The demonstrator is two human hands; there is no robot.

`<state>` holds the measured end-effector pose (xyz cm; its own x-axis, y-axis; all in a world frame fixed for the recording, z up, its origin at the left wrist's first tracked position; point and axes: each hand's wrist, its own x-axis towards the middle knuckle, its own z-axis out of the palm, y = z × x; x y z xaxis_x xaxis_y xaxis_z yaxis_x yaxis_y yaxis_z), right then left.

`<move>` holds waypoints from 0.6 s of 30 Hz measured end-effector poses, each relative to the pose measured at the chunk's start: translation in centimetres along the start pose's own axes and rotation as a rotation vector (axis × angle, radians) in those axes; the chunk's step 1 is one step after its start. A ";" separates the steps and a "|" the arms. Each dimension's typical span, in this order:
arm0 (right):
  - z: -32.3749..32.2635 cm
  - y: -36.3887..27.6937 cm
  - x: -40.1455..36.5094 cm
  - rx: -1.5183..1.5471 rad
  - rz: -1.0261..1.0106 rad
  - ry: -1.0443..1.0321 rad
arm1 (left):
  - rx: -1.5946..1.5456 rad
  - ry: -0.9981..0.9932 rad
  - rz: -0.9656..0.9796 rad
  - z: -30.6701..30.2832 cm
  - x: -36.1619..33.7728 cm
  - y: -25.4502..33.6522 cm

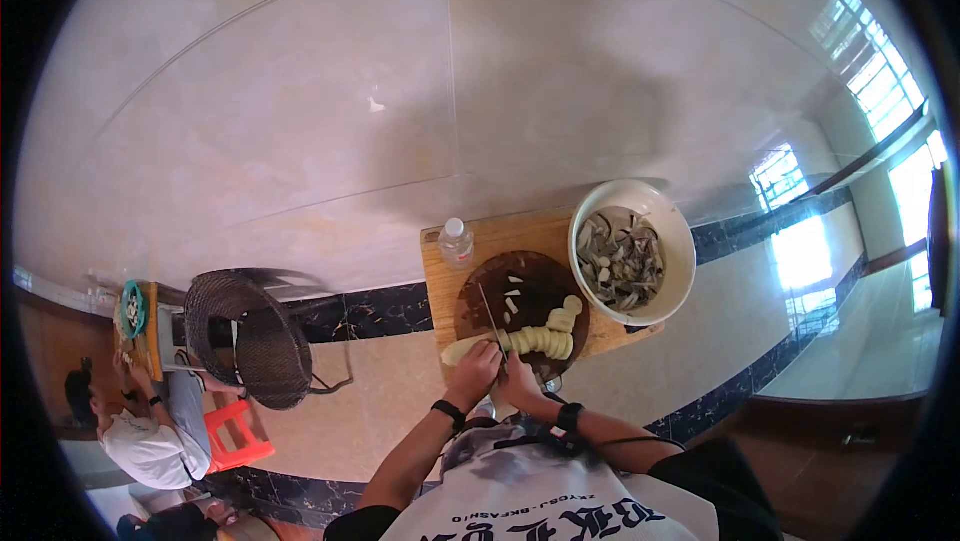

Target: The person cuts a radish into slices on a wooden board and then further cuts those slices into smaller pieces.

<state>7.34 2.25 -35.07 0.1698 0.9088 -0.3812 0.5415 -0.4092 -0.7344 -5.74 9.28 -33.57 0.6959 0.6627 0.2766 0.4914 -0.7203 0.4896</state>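
Observation:
My left hand (pixel 475 371) is closed on the uncut end of a long pale peeled vegetable (pixel 462 348), its fingers close to the blade. In my right hand (pixel 521 384) is the handle of a kitchen knife (pixel 489 309), mostly covered by the fingers. The blade points away from me and stands at the vegetable, between the whole part and the cut part. Thick round slices (pixel 545 342) lie in a curved row to the right. Under them is a dark round cutting board (pixel 476 286), with several small pale pieces (pixel 513 301) farther back.
The board rests on a wooden table (pixel 432 281) against the wall. A clear bottle with a white cap (pixel 456 241) stands back left. A white bowl (pixel 684 266) of cut strips is at right. Leftward are a wicker chair (pixel 270 346), red stool (pixel 232 438) and seated person (pixel 150 441).

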 end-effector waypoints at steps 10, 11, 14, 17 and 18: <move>-1.1 0.7 0.3 -0.007 -0.037 -0.057 | -0.022 0.064 -0.033 1.2 -0.5 -0.9; -1.4 0.7 0.2 -0.007 -0.051 -0.050 | -0.018 0.070 -0.027 1.3 -0.6 -1.0; -2.5 0.4 0.0 -0.003 -0.106 -0.047 | 0.016 0.082 -0.008 1.1 -0.6 -1.0; -3.3 0.5 0.0 -0.004 -0.131 -0.040 | 0.054 0.075 -0.010 0.0 -0.3 -0.2; -3.5 0.4 -0.1 -0.006 -0.133 -0.036 | 0.040 0.064 -0.022 -0.3 -0.2 -0.1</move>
<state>10.43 2.26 -33.38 0.0666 0.9514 -0.3008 0.5620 -0.2849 -0.7765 -6.09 9.23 -33.46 0.6505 0.6895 0.3185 0.5277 -0.7119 0.4635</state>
